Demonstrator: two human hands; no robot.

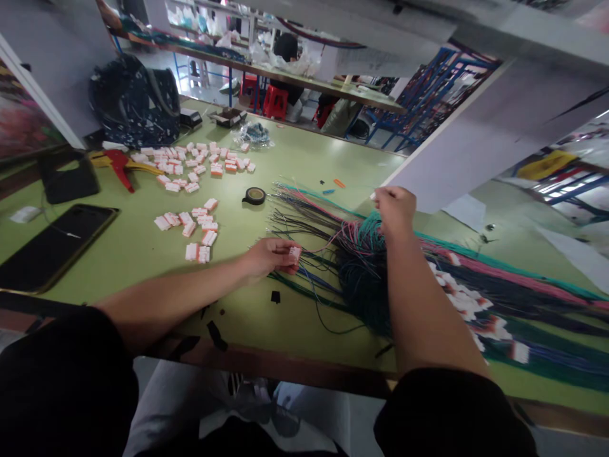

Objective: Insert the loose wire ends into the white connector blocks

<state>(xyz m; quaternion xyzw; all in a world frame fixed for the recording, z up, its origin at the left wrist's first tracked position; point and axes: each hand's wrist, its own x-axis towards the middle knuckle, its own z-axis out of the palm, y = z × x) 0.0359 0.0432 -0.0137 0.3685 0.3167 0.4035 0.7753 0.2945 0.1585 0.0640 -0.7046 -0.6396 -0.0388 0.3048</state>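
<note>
At a green surface (323, 149), a connector (295, 255) in the left hand (273, 259)

Near the front edge, the person's left hand gripped a white-and-orange connector between thumb and fingers, just beside the loose ends of a spread of wires (364, 285). Above the teal strands, the right hand (396, 206) was raised with its fingers drawn together; I could not tell whether they pinched anything. To the left lay 2 groups of loose connectors, a larger group (216, 170) farther back and a smaller group (191, 251) nearer. Between the larger group and the wires sat a roll of black tape (255, 195). A red-and-yellow tool (120, 166) lay before a dark bag (133, 105), and a phone (57, 247) rested at the far left.
</note>
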